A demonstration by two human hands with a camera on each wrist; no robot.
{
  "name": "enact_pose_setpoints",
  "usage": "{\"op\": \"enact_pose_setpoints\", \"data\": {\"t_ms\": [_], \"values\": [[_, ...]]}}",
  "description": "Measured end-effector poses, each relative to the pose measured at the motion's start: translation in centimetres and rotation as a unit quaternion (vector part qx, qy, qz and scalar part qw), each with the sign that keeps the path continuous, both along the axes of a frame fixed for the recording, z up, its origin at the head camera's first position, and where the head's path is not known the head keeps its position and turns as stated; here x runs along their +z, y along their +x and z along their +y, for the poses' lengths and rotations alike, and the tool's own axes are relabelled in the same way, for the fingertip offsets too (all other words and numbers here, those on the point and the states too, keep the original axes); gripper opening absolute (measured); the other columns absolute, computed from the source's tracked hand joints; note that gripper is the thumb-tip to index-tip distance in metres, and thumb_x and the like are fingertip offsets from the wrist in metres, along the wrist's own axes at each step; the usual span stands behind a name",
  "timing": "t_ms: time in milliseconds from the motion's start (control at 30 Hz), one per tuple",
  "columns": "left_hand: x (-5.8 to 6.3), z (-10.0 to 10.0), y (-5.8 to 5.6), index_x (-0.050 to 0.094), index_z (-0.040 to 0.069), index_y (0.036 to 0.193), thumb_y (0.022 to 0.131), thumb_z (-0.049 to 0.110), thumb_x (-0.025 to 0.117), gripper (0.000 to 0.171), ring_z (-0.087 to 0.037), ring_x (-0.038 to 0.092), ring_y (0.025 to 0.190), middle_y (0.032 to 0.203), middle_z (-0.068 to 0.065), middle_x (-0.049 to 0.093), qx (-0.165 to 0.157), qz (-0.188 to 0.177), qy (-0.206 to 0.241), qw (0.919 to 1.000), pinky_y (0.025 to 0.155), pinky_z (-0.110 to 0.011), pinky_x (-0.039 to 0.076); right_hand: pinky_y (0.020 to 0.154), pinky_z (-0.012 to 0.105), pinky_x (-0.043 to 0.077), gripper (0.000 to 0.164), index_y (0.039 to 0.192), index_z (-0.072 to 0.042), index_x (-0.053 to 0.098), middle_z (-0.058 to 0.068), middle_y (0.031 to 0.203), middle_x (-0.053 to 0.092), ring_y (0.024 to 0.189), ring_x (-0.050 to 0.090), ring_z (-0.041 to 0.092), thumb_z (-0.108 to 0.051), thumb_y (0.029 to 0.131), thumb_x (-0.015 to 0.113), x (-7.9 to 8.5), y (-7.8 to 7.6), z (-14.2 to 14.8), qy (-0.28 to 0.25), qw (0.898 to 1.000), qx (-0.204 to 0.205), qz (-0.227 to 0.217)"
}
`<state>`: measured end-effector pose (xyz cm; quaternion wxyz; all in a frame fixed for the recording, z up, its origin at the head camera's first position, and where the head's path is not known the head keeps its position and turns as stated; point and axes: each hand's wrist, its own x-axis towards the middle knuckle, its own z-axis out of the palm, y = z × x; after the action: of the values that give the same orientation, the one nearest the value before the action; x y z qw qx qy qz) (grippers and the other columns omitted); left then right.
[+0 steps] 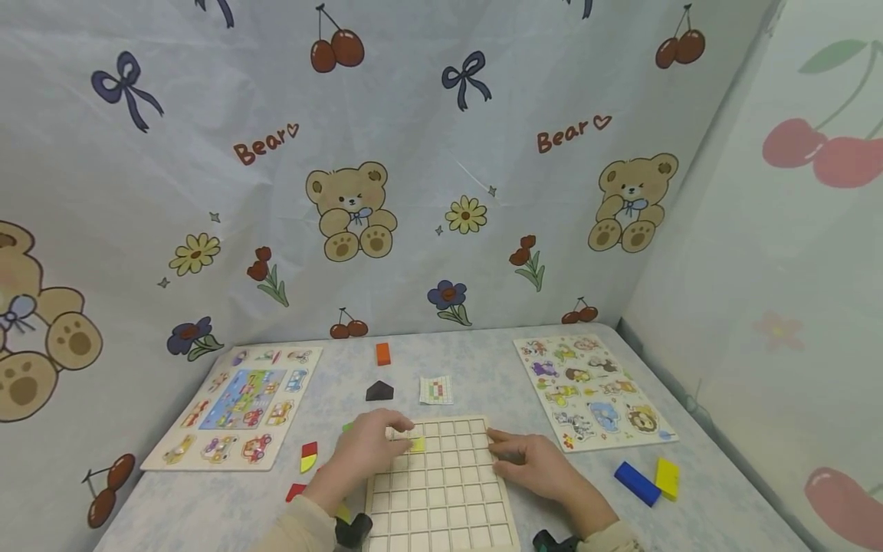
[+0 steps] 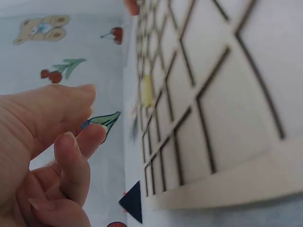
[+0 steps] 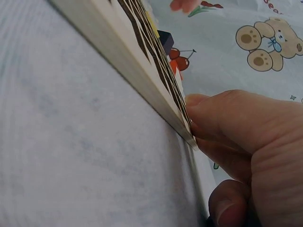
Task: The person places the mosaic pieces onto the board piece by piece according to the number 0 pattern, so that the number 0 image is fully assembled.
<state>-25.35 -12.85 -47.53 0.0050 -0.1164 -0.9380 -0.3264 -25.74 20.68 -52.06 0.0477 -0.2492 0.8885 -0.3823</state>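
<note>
A pale wooden grid board (image 1: 441, 498) lies in front of me, its square cells marked off by thin ridges. A small yellow square piece (image 1: 417, 445) sits near its far left part. My left hand (image 1: 372, 445) hovers at the far left of the board beside that piece. In the left wrist view, the loosely bent fingers (image 2: 78, 156) have nothing between them. My right hand (image 1: 534, 464) grips the board's right edge near the far corner. The right wrist view has its fingertips (image 3: 195, 101) at the board's rim.
Behind the board lie a black house-shaped block (image 1: 379, 391), an orange block (image 1: 382, 353) and a pattern card (image 1: 436, 390). Picture puzzles stand left (image 1: 207, 452) and right (image 1: 621, 414). A red-and-yellow piece (image 1: 308, 457) is left; blue (image 1: 638, 484) and yellow (image 1: 667, 479) blocks lie right.
</note>
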Motion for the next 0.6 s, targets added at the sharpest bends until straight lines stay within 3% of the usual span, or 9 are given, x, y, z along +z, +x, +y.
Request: {"op": "enact_pose_setpoints", "data": {"t_ms": [167,300,433,600], "values": [[2.5,-3.4,0.8,0.076,0.024,0.115,0.093,0.027,0.078,0.022,-0.014,0.06,0.08,0.114,0.005,0.073,0.087,0.002,0.064,0.9941,0.066,-0.033,0.05,0.107,0.055,0.046,0.038,0.126,-0.014,0.075,-0.001,0.147,0.06,0.137,0.055,0.034,-0.037,0.096,0.073,-0.1,-0.1,-0.1,0.0,1.0,-0.006,-0.001],[3.5,-7.1,1.6,0.075,0.02,0.121,0.095,0.024,0.075,0.026,-0.016,0.059,0.081,0.115,0.0,0.073,0.146,-0.001,0.068,0.987,0.066,-0.03,0.05,0.107,0.054,0.046,0.037,0.125,-0.015,0.075,-0.003,0.147,0.059,0.138,0.055,0.032,-0.037,0.095,0.073,-0.2,-0.1,-0.2,0.001,1.0,-0.01,-0.006],[3.2,-10.4,2.3,0.073,0.014,0.125,0.095,0.024,0.074,0.031,-0.022,0.062,0.091,0.118,-0.006,0.072,0.187,-0.027,0.04,0.9812,0.073,-0.036,0.055,0.108,0.055,0.045,0.037,0.125,-0.016,0.075,-0.003,0.147,0.059,0.138,0.054,0.032,-0.037,0.095,0.073,-0.2,-0.1,-0.1,0.001,1.0,-0.011,-0.008],[1.1,-13.1,2.3,0.072,0.009,0.125,0.095,0.027,0.074,0.035,-0.029,0.066,0.105,0.118,-0.011,0.073,0.226,-0.062,-0.008,0.9721,0.084,-0.051,0.053,0.107,0.056,0.046,0.036,0.125,-0.015,0.075,0.0,0.147,0.06,0.137,0.055,0.035,-0.036,0.096,0.072,-0.2,-0.1,-0.1,-0.004,1.0,-0.006,0.0]]}}
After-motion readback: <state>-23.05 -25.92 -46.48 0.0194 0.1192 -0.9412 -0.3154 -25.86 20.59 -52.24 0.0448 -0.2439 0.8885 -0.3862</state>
